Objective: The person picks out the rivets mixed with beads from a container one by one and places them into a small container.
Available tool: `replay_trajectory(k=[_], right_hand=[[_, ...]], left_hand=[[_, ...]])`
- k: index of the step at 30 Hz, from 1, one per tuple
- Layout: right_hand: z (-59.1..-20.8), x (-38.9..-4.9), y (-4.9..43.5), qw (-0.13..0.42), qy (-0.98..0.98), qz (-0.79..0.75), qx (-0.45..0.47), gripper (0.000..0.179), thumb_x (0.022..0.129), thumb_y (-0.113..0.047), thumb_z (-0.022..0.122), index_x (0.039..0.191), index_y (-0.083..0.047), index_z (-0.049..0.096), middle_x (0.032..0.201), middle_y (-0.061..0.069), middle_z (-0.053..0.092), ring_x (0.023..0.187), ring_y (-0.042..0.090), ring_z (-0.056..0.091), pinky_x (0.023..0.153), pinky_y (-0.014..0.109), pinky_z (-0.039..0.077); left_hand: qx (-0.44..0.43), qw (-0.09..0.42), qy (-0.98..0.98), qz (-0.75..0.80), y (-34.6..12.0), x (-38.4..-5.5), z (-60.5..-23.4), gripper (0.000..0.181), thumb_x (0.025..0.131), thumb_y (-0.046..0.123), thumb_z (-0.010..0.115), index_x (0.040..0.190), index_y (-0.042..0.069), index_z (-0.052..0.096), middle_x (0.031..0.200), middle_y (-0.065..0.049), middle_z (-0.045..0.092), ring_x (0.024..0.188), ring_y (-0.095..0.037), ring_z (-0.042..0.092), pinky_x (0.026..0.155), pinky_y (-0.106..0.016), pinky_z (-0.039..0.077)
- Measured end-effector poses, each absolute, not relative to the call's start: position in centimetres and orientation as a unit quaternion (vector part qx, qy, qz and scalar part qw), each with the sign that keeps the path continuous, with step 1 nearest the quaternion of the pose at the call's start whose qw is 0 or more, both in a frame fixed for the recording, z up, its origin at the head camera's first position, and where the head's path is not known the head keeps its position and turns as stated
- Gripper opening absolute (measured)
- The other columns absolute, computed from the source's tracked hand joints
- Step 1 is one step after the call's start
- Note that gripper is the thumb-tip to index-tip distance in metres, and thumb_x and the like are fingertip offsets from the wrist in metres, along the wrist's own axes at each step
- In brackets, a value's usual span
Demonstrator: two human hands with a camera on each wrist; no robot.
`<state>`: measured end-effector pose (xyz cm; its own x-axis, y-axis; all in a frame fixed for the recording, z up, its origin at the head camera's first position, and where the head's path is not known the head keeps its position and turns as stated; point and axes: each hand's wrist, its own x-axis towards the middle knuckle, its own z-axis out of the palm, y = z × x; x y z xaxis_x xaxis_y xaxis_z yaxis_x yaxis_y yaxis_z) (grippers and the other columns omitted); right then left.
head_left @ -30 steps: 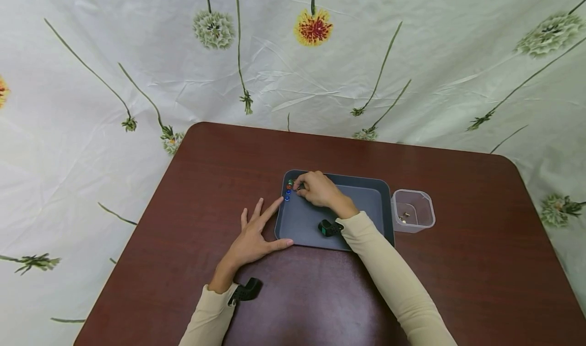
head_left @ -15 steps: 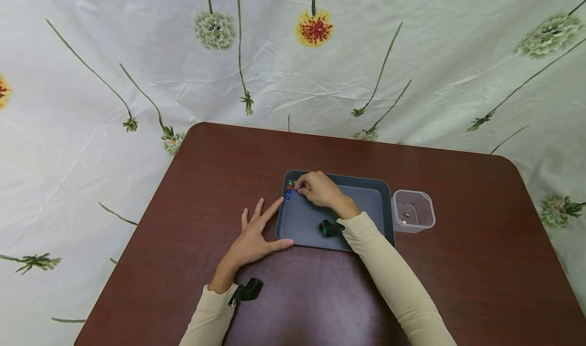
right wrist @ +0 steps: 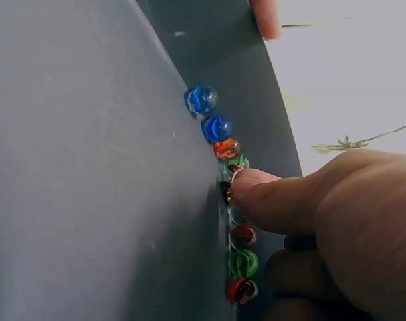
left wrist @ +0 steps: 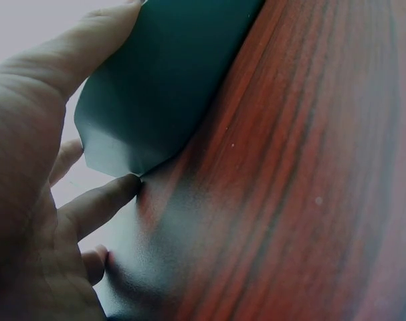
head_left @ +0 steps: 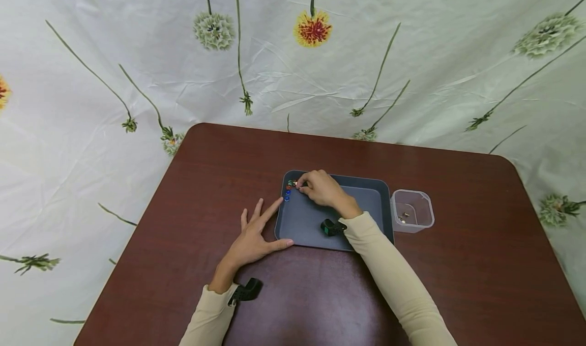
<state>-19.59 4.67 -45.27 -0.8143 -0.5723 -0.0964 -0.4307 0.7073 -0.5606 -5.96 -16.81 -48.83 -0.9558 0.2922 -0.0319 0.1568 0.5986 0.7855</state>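
My right hand [head_left: 320,188] is over the far left part of a grey tray [head_left: 339,239]. Between its thumb and fingers it pinches a small shiny gold-coloured piece [right wrist: 233,175], ring-like in outline and mostly hidden by the thumb. Glass marbles form a row along the tray's side in the right wrist view: a blue marble [right wrist: 203,99], an orange marble [right wrist: 227,148], a green marble [right wrist: 243,263], a red marble [right wrist: 243,290] and several others. My left hand [head_left: 249,241] spreads its fingers, with thumb and fingertips touching the tray's left end.
Against the tray's right end stands a clear plastic box [head_left: 413,211] with several small gold-coloured pieces [head_left: 404,217] at its bottom. A dark red wooden table [head_left: 480,244] carries everything. Behind it hangs a white flowered cloth [head_left: 274,56].
My right hand has shifted slightly to the right along the tray's far side, showing more of the marbles near its fingertips. The left hand stays where it was.
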Motion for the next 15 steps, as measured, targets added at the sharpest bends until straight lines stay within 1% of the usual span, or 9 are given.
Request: replay_trajectory(k=[8,15], right_hand=[[-44.7,-19.5,5.1,0.131,0.912,-0.274,-0.277,0.019,0.100,-0.017,0.064,0.112,-0.009,0.076,0.055,0.000,0.051,0.047,0.009,0.040,0.049,0.022,0.031],[-44.1,-19.7,5.9,0.118,0.909,-0.288,-0.277,0.018,0.100,-0.016,0.064,0.110,-0.008,0.076,0.053,-0.001,0.048,0.046,0.009,0.038,0.049,0.023,0.032]], left_hand=[[0.134,0.069,0.888,0.434,-16.8,-6.0,-48.8,0.099,0.081,0.050,0.081,0.160,0.031,0.025,0.164,-0.010,0.029,0.156,-0.038,0.001,0.115,-0.068,-0.015],[0.135,0.069,0.888,0.435,-16.8,-6.0,-48.9,0.099,0.081,0.050,0.081,0.160,0.032,0.025,0.164,-0.009,0.028,0.156,-0.037,0.000,0.115,-0.068,-0.015]])
